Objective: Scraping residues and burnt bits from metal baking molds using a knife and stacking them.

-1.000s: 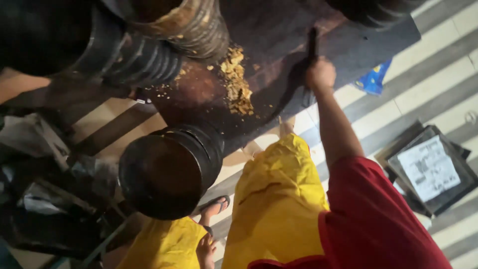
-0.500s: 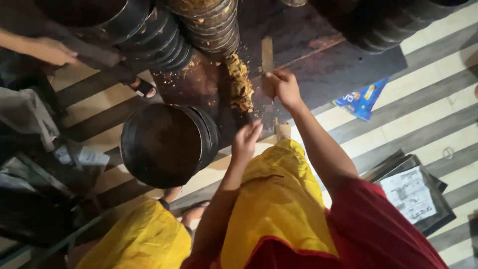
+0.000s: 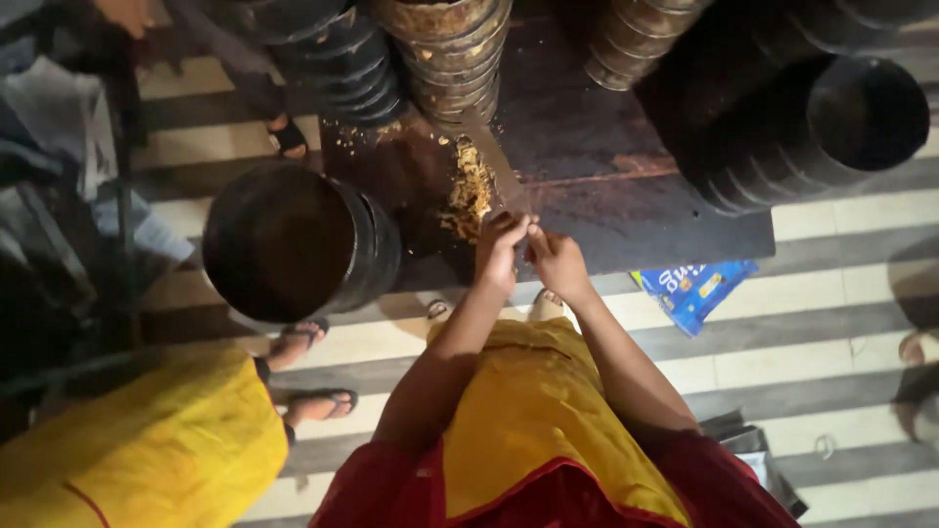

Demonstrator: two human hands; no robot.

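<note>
Clearly, in the head view, you are closing both hands around the near end of a long flat metal blade [image 3: 497, 171], which is lying on the dark wooden table top [image 3: 626, 196]. Your left hand [image 3: 499, 252] and your right hand [image 3: 556, 262] are touching each other at that end, both clenched on the blade's handle part, though the exact finger wrap is partly hidden. From your grip the blade's long axis is running away from you and slightly to the left, its far end pointing toward the stack of brownish metal tins [image 3: 445, 49]. Just left of the blade, a heap of crumbly yellow-brown scraps [image 3: 468, 191] is lying on the table, touching or nearly touching the blade's edge. Your left hand is sitting nearer that heap.

Further left of the blade, a dark round metal drum [image 3: 293, 244] is standing near the table's edge. Right of the blade, well apart, a blue printed packet [image 3: 694, 288] is lying on the striped floor [image 3: 831, 323]. Another person in yellow cloth [image 3: 127, 440] is standing beside the drum.
</note>
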